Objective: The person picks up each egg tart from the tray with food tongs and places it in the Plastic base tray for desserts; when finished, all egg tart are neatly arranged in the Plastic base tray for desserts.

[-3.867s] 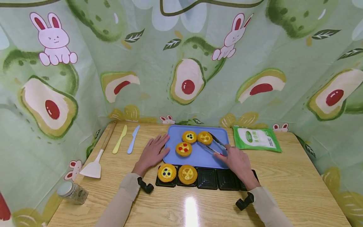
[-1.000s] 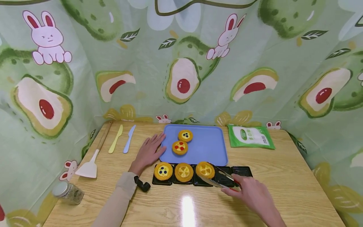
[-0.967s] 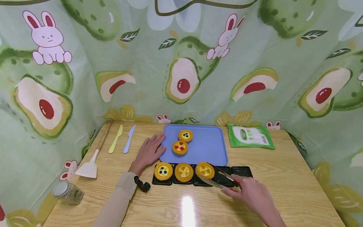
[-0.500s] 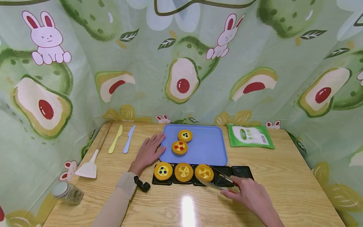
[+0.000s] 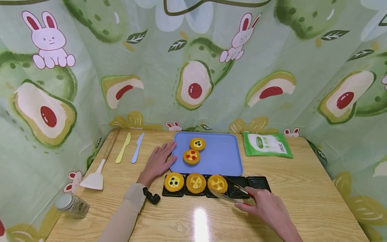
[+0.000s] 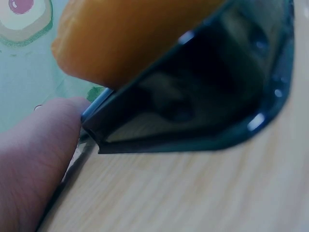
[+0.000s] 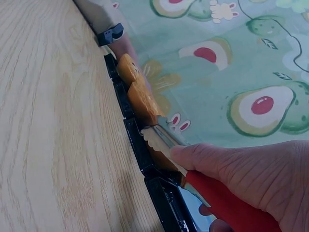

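My right hand (image 5: 269,205) grips red-handled metal tongs (image 5: 225,197), also seen in the right wrist view, where the hand (image 7: 260,169) holds the tongs' red handle (image 7: 227,200). The tongs' arms stand on either side of a fruit-wedge egg tart (image 5: 217,184), which sits in the third black square tray (image 5: 210,195). Left of it, a second wedge-topped tart (image 5: 196,183) and a blueberry-topped tart (image 5: 174,182) lie in their own black trays. My left hand (image 5: 158,162) rests with spread fingers at the left rim of the blue tray (image 5: 220,151).
On the blue tray lie a blueberry-topped tart (image 5: 197,144) and a red-topped tart (image 5: 191,157). More black trays (image 5: 257,183) continue rightward. Around them are a green-white packet (image 5: 267,144), a spatula (image 5: 94,179), yellow (image 5: 123,148) and blue (image 5: 137,148) knives, and a jar (image 5: 72,205).
The wedge-topped tart has gone from the blue tray to the third black tray, carried in the tongs. Over the last second it settled slightly down-left. My left hand stayed put.
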Tool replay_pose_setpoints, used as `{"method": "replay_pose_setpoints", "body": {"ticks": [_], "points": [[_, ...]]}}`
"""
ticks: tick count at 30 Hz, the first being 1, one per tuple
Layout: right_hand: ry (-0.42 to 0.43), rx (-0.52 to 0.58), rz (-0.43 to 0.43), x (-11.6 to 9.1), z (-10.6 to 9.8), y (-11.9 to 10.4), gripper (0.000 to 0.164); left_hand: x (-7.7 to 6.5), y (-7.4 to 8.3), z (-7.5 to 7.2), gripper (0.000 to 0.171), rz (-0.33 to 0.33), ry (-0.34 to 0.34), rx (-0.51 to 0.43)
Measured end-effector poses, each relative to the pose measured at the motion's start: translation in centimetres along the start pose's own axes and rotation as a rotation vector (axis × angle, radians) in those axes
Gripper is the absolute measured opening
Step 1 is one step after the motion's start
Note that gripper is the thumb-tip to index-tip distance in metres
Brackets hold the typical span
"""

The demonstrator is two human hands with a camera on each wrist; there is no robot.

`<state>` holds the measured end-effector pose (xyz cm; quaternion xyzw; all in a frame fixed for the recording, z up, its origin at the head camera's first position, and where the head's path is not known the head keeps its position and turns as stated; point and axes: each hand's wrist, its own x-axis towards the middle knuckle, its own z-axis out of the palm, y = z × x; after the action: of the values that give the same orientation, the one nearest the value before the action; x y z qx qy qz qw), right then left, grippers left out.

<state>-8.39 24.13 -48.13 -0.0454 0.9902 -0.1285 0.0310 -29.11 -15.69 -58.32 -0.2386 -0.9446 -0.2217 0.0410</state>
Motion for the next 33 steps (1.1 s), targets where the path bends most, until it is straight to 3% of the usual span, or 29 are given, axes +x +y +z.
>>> {"method": "replay_pose_setpoints", "body": {"ticks": [21, 33], "points": [[-0.023, 0.061, 0.048, 0.1, -1.7, -0.5, 0.059, 0.1, 0.1, -0.3, 0.069, 0.002, 0.002, -0.002], [0.110, 0.098, -0.008, 1.3, -2.7, -1.9, 0.067, -0.1, 0.2, -0.3, 0.068, -0.004, -0.014, 0.005]]}}
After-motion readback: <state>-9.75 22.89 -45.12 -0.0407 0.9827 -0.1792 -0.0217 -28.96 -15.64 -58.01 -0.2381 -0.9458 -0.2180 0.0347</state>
